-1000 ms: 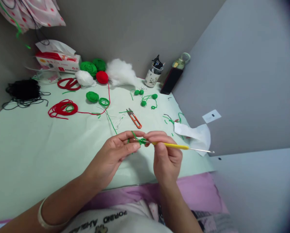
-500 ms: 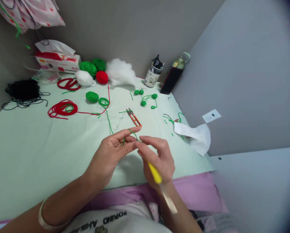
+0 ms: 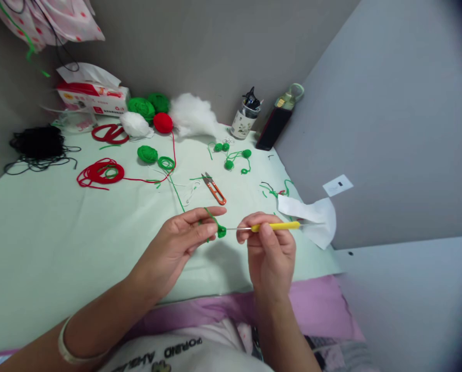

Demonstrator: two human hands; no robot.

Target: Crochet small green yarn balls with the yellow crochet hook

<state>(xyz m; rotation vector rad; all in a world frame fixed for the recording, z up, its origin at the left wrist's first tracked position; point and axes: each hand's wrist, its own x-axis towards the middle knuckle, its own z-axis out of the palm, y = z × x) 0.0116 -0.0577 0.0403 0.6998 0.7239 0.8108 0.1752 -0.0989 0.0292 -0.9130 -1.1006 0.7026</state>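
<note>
My left hand (image 3: 180,238) pinches a small green crochet piece (image 3: 221,232), with green yarn (image 3: 176,192) running over its index finger back across the table. My right hand (image 3: 270,249) is closed on a yellow-handled crochet hook (image 3: 274,226), held level, its metal tip pointing left into the green piece. Both hands hover above the near edge of the pale green table cloth (image 3: 60,243).
Orange thread snips (image 3: 214,188) lie just beyond my hands. Farther back are green yarn balls (image 3: 147,154), red yarn (image 3: 99,172), white stuffing (image 3: 192,116), black yarn (image 3: 37,143), a tissue box (image 3: 93,98), a jar (image 3: 243,122), a bottle (image 3: 279,118). White paper (image 3: 312,217) lies right.
Half a second ago my right hand held the hook pointing down toward me; it has swung it back to level with the tip in the green piece. My left hand barely moved.
</note>
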